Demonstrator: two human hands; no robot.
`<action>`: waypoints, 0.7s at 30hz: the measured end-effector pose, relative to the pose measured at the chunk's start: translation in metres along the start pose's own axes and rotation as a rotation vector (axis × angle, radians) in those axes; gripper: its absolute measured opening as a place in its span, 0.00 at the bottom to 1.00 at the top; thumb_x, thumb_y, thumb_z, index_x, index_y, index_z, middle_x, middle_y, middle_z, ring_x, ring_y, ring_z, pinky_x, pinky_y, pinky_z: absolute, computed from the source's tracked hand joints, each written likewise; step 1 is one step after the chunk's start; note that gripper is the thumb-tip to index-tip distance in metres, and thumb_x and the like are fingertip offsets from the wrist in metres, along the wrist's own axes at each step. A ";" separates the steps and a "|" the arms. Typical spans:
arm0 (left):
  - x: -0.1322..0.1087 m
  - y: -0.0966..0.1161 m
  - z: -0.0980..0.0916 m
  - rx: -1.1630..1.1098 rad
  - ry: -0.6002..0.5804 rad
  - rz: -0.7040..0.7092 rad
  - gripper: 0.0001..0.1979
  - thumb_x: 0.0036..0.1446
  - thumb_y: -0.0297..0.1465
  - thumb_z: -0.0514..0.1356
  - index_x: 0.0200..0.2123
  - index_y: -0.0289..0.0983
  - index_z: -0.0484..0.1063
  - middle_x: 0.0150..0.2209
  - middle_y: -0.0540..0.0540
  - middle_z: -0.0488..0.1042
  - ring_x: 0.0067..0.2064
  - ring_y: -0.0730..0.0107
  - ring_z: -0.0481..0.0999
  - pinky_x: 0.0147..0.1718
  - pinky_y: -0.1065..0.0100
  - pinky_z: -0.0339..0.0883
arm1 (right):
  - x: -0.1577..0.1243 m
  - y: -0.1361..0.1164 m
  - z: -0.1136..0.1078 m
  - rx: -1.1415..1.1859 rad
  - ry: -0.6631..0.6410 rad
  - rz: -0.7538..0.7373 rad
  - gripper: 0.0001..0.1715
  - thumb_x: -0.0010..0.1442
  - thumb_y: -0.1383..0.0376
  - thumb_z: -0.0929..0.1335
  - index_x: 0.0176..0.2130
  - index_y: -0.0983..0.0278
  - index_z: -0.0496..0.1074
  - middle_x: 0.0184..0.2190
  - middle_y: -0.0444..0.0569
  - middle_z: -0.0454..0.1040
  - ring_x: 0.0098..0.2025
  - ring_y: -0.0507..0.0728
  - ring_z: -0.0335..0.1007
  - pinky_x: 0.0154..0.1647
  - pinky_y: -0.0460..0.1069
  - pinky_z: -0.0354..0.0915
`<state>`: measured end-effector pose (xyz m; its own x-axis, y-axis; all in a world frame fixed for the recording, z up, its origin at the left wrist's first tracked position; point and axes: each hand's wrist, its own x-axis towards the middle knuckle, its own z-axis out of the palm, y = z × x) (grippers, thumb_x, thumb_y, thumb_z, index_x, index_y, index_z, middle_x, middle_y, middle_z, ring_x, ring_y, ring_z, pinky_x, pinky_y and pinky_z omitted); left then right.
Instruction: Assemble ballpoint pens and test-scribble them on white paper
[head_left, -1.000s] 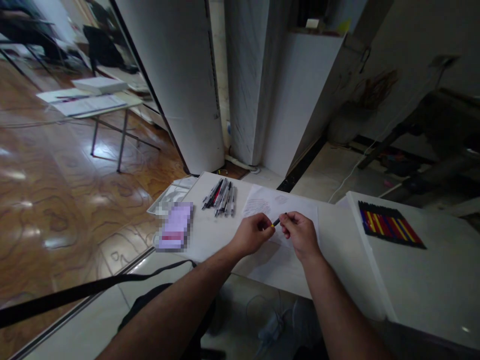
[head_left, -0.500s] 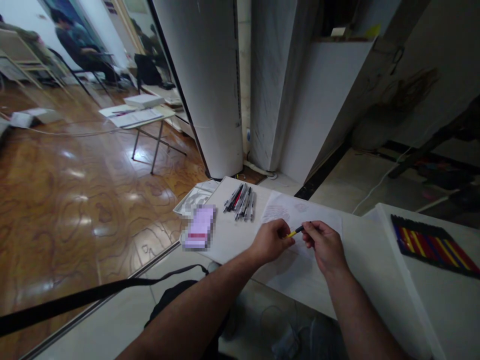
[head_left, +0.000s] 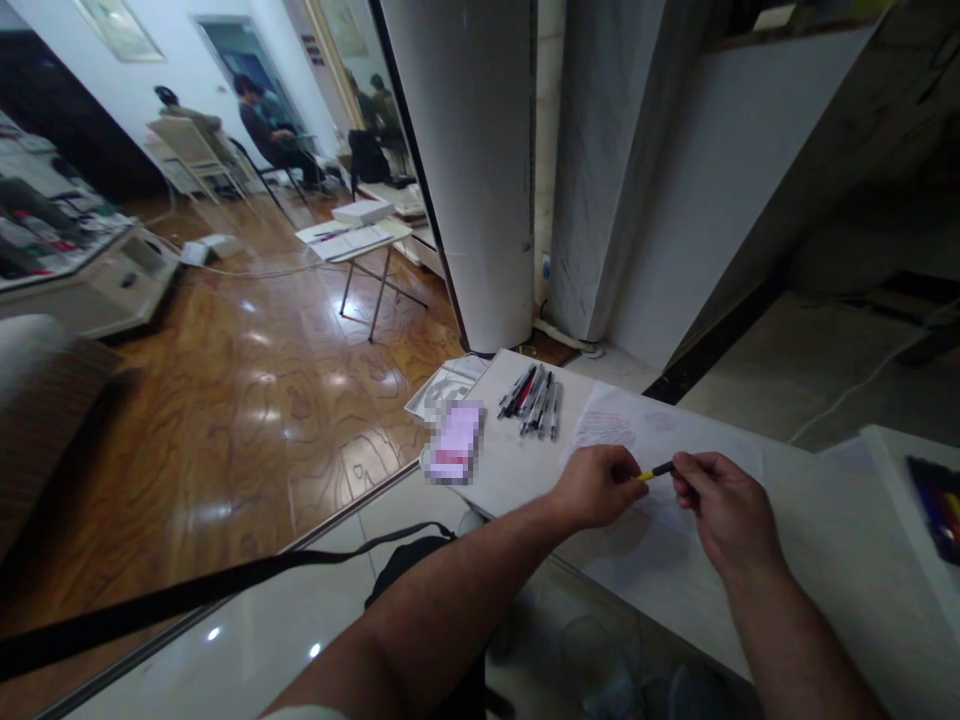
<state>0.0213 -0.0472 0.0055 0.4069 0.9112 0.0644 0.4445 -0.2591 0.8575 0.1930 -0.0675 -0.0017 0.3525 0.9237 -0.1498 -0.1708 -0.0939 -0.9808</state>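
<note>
Both my hands hold one thin pen with a yellow and a black part, just above a sheet of white paper on a white table. My left hand is closed on the yellow end. My right hand pinches the black end. The paper carries reddish scribbles near its far left corner. A row of several pens, black, grey and one red, lies on the table beyond my left hand.
A blurred pink packet and a flat printed sheet lie at the table's left edge. A tray of coloured pens sits at the far right. White pillars stand behind. A folding table and seated people are across the wooden floor.
The view has swung left, so the table and hands sit further right in the frame. Both hands stay on the pen, now slightly further apart.
</note>
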 end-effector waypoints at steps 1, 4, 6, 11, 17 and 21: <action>-0.001 0.000 0.000 0.004 -0.009 0.004 0.09 0.52 0.35 0.62 0.34 0.35 0.76 0.29 0.49 0.75 0.30 0.73 0.70 0.29 0.72 0.61 | 0.000 0.000 0.000 0.007 -0.010 -0.003 0.19 0.43 0.56 0.79 0.27 0.66 0.73 0.18 0.43 0.69 0.20 0.47 0.61 0.18 0.42 0.58; -0.002 -0.001 -0.001 0.036 -0.045 0.024 0.10 0.55 0.35 0.59 0.35 0.35 0.77 0.30 0.47 0.76 0.31 0.71 0.71 0.30 0.71 0.62 | 0.000 -0.001 -0.001 0.027 -0.038 -0.002 0.18 0.42 0.56 0.79 0.27 0.65 0.74 0.18 0.43 0.68 0.21 0.48 0.61 0.18 0.43 0.58; -0.002 -0.002 -0.001 0.062 -0.068 0.044 0.11 0.56 0.34 0.57 0.36 0.35 0.77 0.31 0.47 0.77 0.32 0.71 0.72 0.31 0.71 0.62 | -0.001 -0.002 -0.001 0.035 -0.053 0.010 0.18 0.42 0.57 0.79 0.28 0.65 0.74 0.19 0.43 0.68 0.21 0.48 0.61 0.18 0.42 0.58; -0.002 -0.001 -0.001 0.123 -0.083 0.083 0.13 0.59 0.34 0.55 0.37 0.36 0.77 0.33 0.45 0.77 0.33 0.70 0.72 0.31 0.71 0.62 | 0.000 -0.002 0.000 0.048 -0.050 0.036 0.18 0.41 0.57 0.79 0.28 0.65 0.76 0.19 0.43 0.68 0.21 0.48 0.60 0.18 0.42 0.58; -0.001 0.001 0.001 0.166 -0.098 0.066 0.14 0.60 0.34 0.53 0.37 0.35 0.77 0.33 0.44 0.77 0.33 0.68 0.73 0.31 0.70 0.63 | 0.000 -0.002 0.000 0.048 -0.059 0.029 0.18 0.41 0.57 0.79 0.30 0.65 0.77 0.21 0.44 0.68 0.22 0.48 0.60 0.18 0.42 0.58; -0.002 -0.001 0.001 0.170 -0.105 0.074 0.13 0.61 0.33 0.52 0.37 0.35 0.76 0.34 0.44 0.78 0.35 0.68 0.73 0.33 0.70 0.64 | 0.000 -0.001 -0.001 0.051 -0.063 0.023 0.19 0.40 0.58 0.79 0.32 0.65 0.78 0.22 0.45 0.69 0.23 0.48 0.61 0.18 0.42 0.58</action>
<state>0.0215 -0.0489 0.0042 0.5205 0.8515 0.0626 0.5349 -0.3824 0.7534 0.1940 -0.0675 -0.0004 0.2894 0.9432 -0.1630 -0.2251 -0.0984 -0.9694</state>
